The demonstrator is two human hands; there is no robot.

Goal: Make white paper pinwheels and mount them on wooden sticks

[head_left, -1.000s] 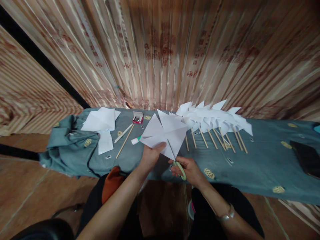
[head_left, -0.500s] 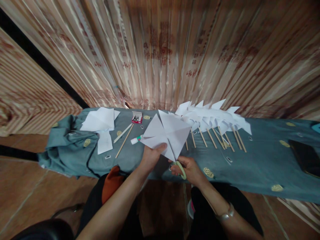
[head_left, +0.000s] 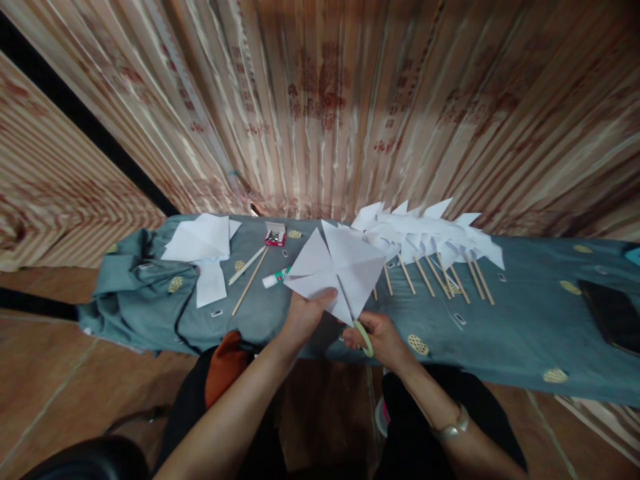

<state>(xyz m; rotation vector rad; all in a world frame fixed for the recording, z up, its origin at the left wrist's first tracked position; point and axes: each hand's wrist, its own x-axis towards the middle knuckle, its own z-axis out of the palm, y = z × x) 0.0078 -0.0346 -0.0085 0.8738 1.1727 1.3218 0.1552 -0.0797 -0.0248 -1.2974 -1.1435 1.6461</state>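
A white square of paper (head_left: pixel 353 257), slit from its corners toward the middle, is held over the table by my left hand (head_left: pixel 311 312), thumb on top and fingers underneath. My right hand (head_left: pixel 377 339) grips scissors with a pale green handle (head_left: pixel 367 340) at the paper's near corner. The paper hides the scissors' blades. Just left of the paper lies a glue stick (head_left: pixel 275 277). Behind and to the right, several white paper pinwheels (head_left: pixel 425 230) on wooden sticks overlap in a row.
White paper sheets (head_left: pixel 203 239) lie at the table's left. A small red box of metal pins (head_left: pixel 275 235), a wooden stick (head_left: pixel 250 280) and a pale rod (head_left: pixel 247 265) lie nearer the middle. A dark phone (head_left: pixel 607 313) rests at the right. Behind hangs a patterned curtain (head_left: pixel 320 107).
The paper has shifted slightly to the right in my left hand's hold, showing more of the glue stick. My right hand keeps its grip on the scissors at almost the same spot.
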